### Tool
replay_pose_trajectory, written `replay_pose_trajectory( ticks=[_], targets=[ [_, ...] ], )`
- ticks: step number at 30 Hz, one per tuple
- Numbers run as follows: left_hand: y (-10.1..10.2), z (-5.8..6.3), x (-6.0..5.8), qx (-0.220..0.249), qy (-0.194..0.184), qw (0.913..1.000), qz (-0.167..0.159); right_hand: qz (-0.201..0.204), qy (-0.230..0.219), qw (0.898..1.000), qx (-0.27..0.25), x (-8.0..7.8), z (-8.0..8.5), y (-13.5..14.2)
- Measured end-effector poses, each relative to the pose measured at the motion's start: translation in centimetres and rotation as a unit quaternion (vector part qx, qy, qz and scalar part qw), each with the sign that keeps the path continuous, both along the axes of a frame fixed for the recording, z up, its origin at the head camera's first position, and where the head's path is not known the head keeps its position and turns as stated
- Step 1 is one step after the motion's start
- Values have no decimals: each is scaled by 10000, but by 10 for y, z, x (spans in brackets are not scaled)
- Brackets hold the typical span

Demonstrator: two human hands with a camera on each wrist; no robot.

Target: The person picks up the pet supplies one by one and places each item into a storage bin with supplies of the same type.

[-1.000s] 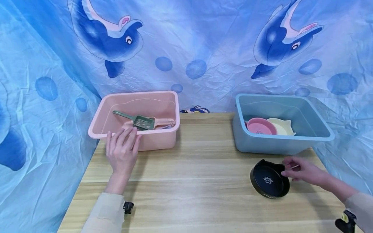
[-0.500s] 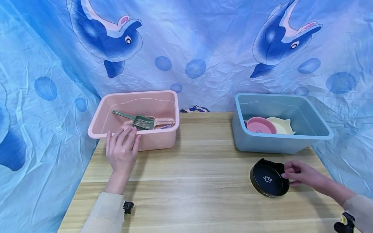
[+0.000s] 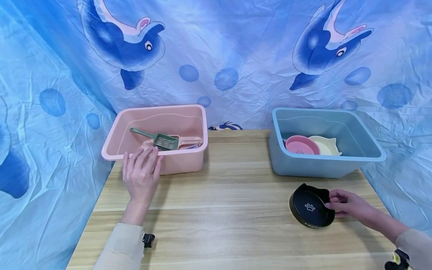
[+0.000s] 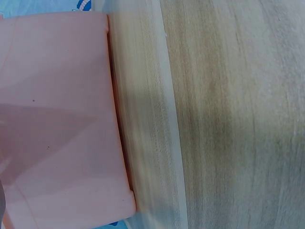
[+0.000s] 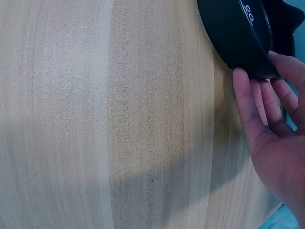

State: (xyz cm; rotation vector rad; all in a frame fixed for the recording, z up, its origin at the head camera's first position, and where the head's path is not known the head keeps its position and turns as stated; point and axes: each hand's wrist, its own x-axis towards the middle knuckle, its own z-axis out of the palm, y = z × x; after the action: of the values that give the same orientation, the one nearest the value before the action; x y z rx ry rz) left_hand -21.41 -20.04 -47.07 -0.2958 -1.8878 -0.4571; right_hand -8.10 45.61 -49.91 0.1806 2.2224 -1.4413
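Note:
My right hand [image 3: 349, 205] pinches the right edge of a black pet bowl [image 3: 302, 212] with cat ears and a white paw print. In the right wrist view the thumb lies at the rim of the bowl [image 5: 233, 43], and the other fingers [image 5: 245, 95] come up from below along its outer side. My left hand [image 3: 141, 178] rests at the front rim of a pink bin [image 3: 183, 163], fingers relaxed along it. Inside that bin lie a green litter scoop [image 3: 165, 141] and a pink scoop [image 3: 189, 141]. The left wrist view shows the pink bin's wall [image 4: 57, 71], with the hand mostly hidden.
A blue bin [image 3: 303, 168] stands behind the black bowl. It holds a pink bowl [image 3: 302, 144] and a cream cat-eared bowl [image 3: 327, 146]. Both bins sit on the wooden table [image 3: 233, 225], close to a blue dolphin-print curtain [image 3: 209, 45].
My right hand's fingers have shifted slightly lower and closed round the edge of the black pet bowl, which stays in place. The left hand has not moved.

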Motion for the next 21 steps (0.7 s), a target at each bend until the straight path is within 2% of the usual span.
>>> replay_pose_trajectory(
  ticks=[6, 11, 14, 21],
  targets=[
    [-1, 2, 2, -47, 16, 10000, -11, 208, 201, 9995, -83, -2, -2, -1],
    [-2, 4, 4, -105, 21, 9999, -14, 561, 417, 9972, -272, -6, 0, -2],
    [-3, 4, 5, -137, 36, 9999, -14, 785, 560, 9952, -192, -9, 0, -2],
    [-5, 6, 6, -284, -25, 9996, -8, 938, 918, 9909, 291, -13, -1, 0]
  ],
)
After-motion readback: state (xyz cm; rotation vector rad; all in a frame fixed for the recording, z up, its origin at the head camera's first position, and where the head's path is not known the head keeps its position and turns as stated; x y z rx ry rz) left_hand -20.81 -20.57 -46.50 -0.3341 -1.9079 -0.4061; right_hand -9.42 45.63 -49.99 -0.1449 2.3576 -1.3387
